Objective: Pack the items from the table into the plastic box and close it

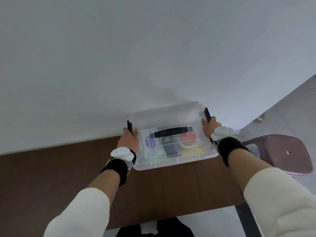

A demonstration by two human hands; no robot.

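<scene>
Table (51, 177) of dark brown wood carries the clear plastic box (171, 164) at about 6 o'clock from the middle of the view, its far side close against a white wall (119, 57). Its lid (164, 115) lies on top, with a black handle (172, 131) across the middle. Through the clear plastic show a red round item (187, 138), something yellow (191, 152) and a blue-labelled pack (150, 141). At the box's 9 o'clock side the left hand (129, 139) grips the black left latch (129, 126), thumb and fingers closed on either side of it. At the 3 o'clock side the right hand (209, 126) grips the black right latch (207, 114) the same way, fingers clamped round it. Both latches stand up above the lid's edge. Each wrist wears a black band with a white pod. A maroon stool (282, 151) stands off the table at the box's 3 o'clock
</scene>
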